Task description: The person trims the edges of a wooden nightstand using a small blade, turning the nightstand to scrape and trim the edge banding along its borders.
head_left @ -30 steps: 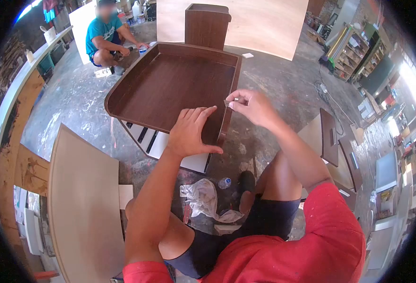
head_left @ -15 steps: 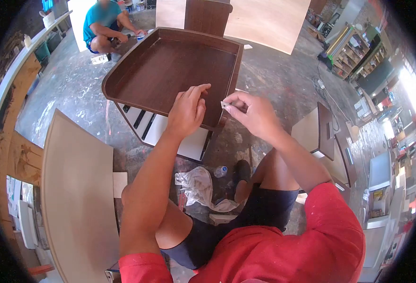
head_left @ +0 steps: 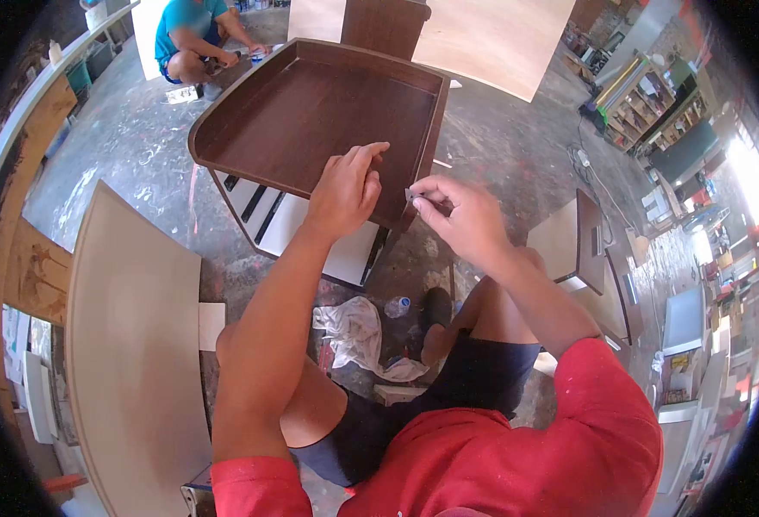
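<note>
Brown counter (head_left: 328, 112): small piece (head_left: 410, 195) at right edge, pinched by right hand (head_left: 466, 220); left hand (head_left: 338, 196), half-open, lies left of it.

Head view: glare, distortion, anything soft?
Head view: strong fisheye, black corners, the wooden bench looks bent at far left; bright patch at far right is blown out; brown tray-shaped top reads clearly, no harsh glare; small piece in the right hand is too small and soft to identify.
</note>
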`<act>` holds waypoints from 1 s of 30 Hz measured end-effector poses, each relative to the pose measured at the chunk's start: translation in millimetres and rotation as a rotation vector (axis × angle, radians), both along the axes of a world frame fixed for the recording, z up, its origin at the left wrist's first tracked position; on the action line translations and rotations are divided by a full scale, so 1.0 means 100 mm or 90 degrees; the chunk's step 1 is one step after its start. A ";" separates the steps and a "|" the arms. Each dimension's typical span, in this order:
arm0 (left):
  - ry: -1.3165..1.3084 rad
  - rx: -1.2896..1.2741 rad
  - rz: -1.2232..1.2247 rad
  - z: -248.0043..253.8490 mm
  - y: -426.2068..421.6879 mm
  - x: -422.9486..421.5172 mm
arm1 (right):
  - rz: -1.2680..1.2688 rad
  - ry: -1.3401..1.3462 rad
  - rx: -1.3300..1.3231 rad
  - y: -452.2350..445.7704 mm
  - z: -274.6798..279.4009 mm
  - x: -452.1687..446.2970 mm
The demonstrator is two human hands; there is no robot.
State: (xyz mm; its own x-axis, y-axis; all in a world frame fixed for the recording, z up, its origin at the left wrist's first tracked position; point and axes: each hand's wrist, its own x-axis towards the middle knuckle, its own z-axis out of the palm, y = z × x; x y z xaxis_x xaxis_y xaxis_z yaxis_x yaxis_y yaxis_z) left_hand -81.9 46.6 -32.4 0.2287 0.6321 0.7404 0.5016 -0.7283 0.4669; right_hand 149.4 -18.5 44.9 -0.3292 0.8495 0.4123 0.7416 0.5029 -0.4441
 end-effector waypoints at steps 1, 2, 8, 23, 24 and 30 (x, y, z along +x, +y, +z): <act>0.000 -0.006 -0.001 0.00 0.00 0.00 | 0.015 -0.015 0.070 0.00 -0.03 0.00; 0.000 -0.012 -0.003 -0.01 0.01 -0.01 | 0.031 -0.030 0.140 0.01 -0.07 0.00; -0.006 0.006 -0.001 -0.01 0.01 0.00 | 0.093 -0.088 0.318 0.04 -0.22 0.04; -0.003 -0.024 0.005 -0.03 0.02 -0.01 | 0.125 -0.132 0.349 -0.03 -0.45 0.01; 0.001 -0.029 -0.001 -0.01 0.01 -0.01 | 0.120 -0.126 0.357 -0.03 -0.45 0.01; 0.033 -0.043 -0.011 0.03 -0.01 0.00 | 0.136 -0.147 0.341 -0.04 -0.57 0.05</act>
